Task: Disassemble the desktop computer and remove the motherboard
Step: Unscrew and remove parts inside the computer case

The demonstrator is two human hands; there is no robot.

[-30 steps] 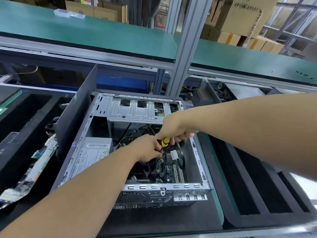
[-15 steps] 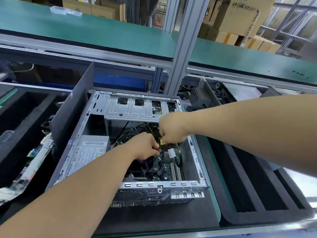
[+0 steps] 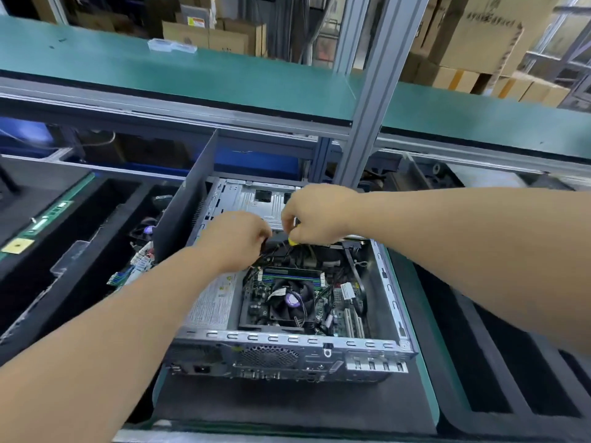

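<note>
Both hands have shifted to the far end of the open computer case (image 3: 393, 295): the right hand (image 3: 315, 215) grips a yellow-handled screwdriver (image 3: 291, 241), the left hand (image 3: 235, 239) pinches dark cables. The motherboard (image 3: 323, 306), now uncovered, sits inside, so unfastening likely goes on.

1. Bright, even overhead light; daylight enters through windows (image 3: 572, 30) at the far right.
2. Shadows are soft, deepest inside the open computer case (image 3: 287, 342) and the black foam trays (image 3: 499, 372).
3. Wide-angle distortion bends the green shelf (image 3: 192, 75) and stretches the forearms (most at the near edges).
4. Slight blur throughout; the far cardboard boxes (image 3: 473, 36) are soft.
</note>
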